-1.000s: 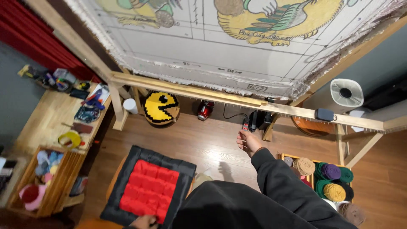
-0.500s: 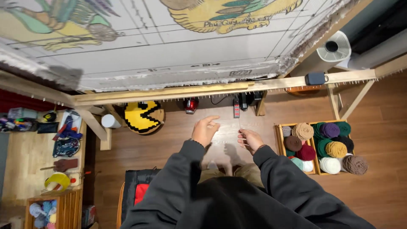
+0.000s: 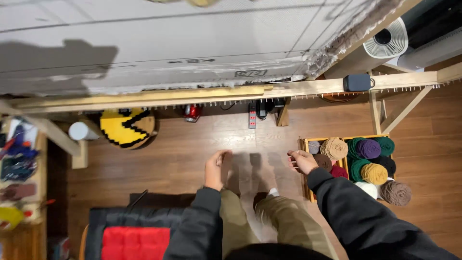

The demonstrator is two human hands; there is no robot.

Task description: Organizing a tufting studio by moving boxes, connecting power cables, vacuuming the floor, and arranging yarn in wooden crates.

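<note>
Lower left: red cushion (image 3: 135,242) on the floor (image 3: 183,149). Centre: left hand (image 3: 215,168), loosely curled, empty. Right of centre: right hand (image 3: 303,161), half-closed, empty, just beside the yarn crate (image 3: 302,144) at right. Upper frame: wooden frame beam (image 3: 192,96) under white cloth (image 3: 168,43).

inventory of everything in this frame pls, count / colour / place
Stretched tufting cloth on wooden frame: 1, white-grey, top.
Round pixel-pattern rug: 1, yellow and black, floor, left of centre.
Wooden crate of yarn balls: 1, right; yarn tan, purple, green, mustard, red, brown, white.
Power strip: 1, white, floor under the frame.
Square cushion: 1, red with black border, bottom left.
Fan: 1, white, top right.
Left hand: empty, loosely curled, above the floor.
Right hand: empty, beside the crate.
</note>
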